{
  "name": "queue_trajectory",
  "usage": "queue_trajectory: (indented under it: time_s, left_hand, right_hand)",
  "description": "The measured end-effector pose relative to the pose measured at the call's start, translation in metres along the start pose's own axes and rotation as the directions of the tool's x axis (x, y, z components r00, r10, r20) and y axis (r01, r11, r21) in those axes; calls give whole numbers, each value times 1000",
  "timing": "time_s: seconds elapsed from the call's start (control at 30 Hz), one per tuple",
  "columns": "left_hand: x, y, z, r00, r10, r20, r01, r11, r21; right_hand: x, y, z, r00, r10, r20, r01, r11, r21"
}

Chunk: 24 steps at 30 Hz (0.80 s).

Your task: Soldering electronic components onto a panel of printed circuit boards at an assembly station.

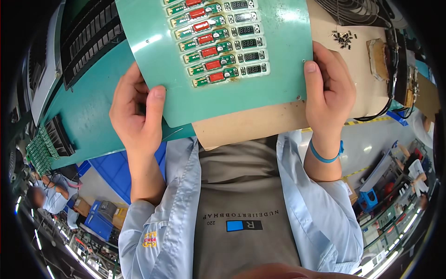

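Note:
Both my hands hold up a green flat board [232, 104] by its two sides. My left hand [139, 104] grips the left edge, thumb on top and fingers curled beneath. The right edge is pinched the same way by my right hand [331, 90], which has a blue band at the wrist. Set in the board is a column of small green circuit boards [213, 64] with red parts, and beside them a column of small black digit displays [251, 56]. The upper end of the board runs out of view.
Under the board lies a brown sheet [260, 124] on a green worktop [93, 116]. Small metal parts [344, 39] are heaped at the right, near coiled wire [355, 10]. Black slotted racks [93, 39] stand at left, with more circuit boards [42, 149] by the edge. Other people work farther off.

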State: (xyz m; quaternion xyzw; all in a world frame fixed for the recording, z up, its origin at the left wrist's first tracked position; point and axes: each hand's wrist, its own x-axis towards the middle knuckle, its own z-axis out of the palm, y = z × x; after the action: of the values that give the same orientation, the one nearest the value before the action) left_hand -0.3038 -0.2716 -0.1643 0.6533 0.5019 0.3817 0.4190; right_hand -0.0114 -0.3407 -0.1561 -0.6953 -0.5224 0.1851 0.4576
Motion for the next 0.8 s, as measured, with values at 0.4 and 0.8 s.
queue_trajectory:
  time_s: [0.4, 0.8]
  left_hand:
    - [0, 3, 0, 1000, 7, -26, -6, 999, 47]
    - [1, 6, -3, 997, -69, -44, 69, 998, 9]
  right_hand:
    - [-2, 6, -3, 999, -39, 28, 39, 999, -3]
    - [-1, 3, -11, 987, 40, 155, -44, 999, 26]
